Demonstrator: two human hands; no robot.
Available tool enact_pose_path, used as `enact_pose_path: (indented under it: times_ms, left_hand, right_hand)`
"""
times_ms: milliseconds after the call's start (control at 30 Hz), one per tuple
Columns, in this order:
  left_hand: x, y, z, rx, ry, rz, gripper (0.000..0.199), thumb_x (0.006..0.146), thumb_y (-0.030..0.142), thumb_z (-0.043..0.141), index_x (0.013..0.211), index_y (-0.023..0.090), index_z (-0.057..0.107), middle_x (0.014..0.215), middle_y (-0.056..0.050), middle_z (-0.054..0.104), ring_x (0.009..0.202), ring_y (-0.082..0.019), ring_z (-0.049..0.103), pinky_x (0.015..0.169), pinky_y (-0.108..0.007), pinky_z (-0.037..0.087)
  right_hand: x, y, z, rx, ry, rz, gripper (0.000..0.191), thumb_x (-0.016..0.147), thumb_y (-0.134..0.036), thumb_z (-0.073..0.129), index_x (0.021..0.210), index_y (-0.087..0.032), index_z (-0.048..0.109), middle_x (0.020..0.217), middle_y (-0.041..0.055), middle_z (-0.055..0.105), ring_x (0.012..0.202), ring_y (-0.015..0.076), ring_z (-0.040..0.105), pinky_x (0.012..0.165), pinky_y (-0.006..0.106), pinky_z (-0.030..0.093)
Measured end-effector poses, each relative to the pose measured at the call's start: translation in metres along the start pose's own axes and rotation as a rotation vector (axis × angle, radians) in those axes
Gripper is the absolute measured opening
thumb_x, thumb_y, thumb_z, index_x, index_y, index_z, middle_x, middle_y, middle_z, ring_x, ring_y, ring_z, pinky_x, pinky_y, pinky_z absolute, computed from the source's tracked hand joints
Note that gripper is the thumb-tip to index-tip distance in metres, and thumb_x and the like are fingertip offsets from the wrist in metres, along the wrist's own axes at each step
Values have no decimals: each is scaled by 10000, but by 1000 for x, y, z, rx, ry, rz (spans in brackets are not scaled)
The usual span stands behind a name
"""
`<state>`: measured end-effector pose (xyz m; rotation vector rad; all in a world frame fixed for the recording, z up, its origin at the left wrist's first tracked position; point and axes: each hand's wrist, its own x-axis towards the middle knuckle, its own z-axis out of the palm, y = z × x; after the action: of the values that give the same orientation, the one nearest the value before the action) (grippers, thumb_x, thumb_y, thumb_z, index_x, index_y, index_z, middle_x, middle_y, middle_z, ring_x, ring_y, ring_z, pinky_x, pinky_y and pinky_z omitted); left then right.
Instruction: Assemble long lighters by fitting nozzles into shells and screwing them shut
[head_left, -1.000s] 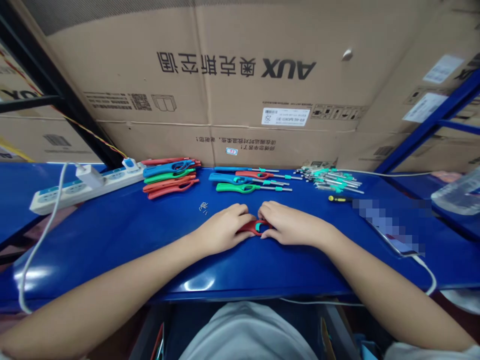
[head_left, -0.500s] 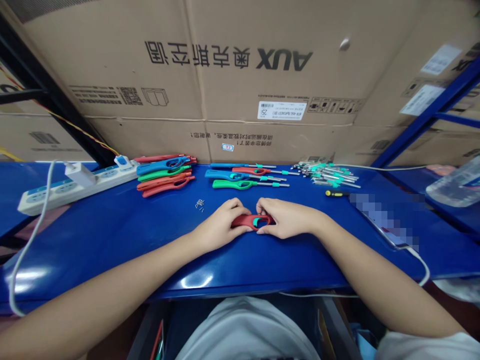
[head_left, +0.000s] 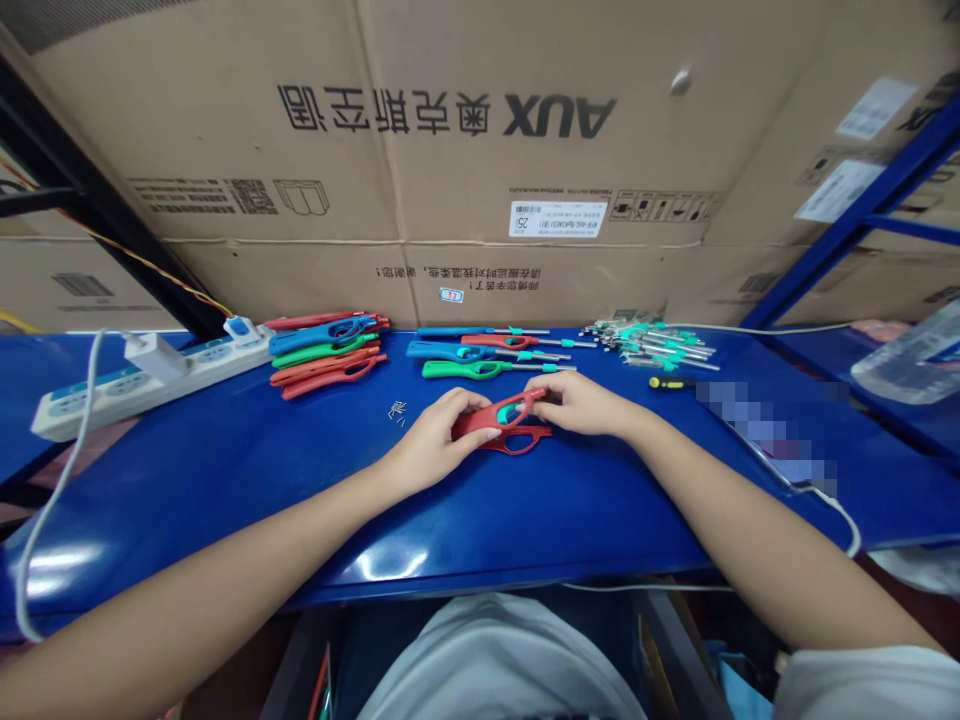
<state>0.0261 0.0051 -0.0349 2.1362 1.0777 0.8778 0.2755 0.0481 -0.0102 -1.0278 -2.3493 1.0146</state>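
Note:
My left hand (head_left: 439,435) is closed round a red lighter handle half (head_left: 486,413) with a teal trigger (head_left: 508,413) in its finger loop. Just below it, partly covered, is a second red handle half (head_left: 541,433), the two halves apart at the loop end. My right hand (head_left: 577,403) has its fingers curled at the tip of the upper half; its fingertips are partly hidden behind that tip. Several small screws (head_left: 397,410) lie left of the hands. Behind the hands are blue, red and green lighters with metal tubes, among them a green lighter (head_left: 465,370).
At the back left lies a pile of coloured handles (head_left: 330,350) beside a white power strip (head_left: 150,370). Metal tubes with teal parts (head_left: 660,345) are heaped at back right, near a yellow screwdriver (head_left: 671,382) and a phone (head_left: 765,440). A large carton (head_left: 450,200) stands behind.
The red handle, closed between both hands before, now shows as two separated halves. The upper half has been lifted and tilted, and my right hand has moved slightly up and away from me.

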Motion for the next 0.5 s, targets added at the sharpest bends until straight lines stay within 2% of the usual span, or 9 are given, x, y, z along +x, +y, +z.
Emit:
enact_pose_path:
  times_ms: [100,233,333,400,500]
  left_hand:
    - [0,1,2,-119,58,-36,290,944,437,585,1119,208,561,1087,-60,647,983,-215,630,895,-368,508]
    - [1,5,2,-247,216,-24,281,965,430,524,1136,209,500,1075,-74,627,1001,-208,626,917,-365,502]
    - [1,7,-2,-237,334,-16,298,952,439,533,1143,218,473,1008,-48,604,898,-177,606,836,-327,508]
    - [0,8,-6,-151,315,-53,370,891,449,630,1145,219,492,942,-19,593,794,-161,580,751,-303,499]
    - [0,7,-9,53,160,-63,398,761,422,773,1039,193,604,894,-14,592,761,-172,571,717,-308,483]
  right_hand:
    - [2,3,1,111,45,7,290,907,-440,585,898,-161,664,762,14,638,659,138,544,625,260,422]
    - [2,0,1,60,76,-3,346,906,-486,585,803,-161,648,680,-5,582,614,121,493,592,246,385]
    - [1,-2,1,26,100,-18,351,910,-490,579,806,-163,653,671,-5,576,602,117,473,583,244,371]
    - [1,-2,0,12,129,-22,344,904,-486,587,804,-165,656,660,-7,566,596,116,459,578,242,366]
    - [0,-3,-2,18,152,-39,330,899,-475,593,807,-164,656,665,-4,567,602,118,460,584,245,372]
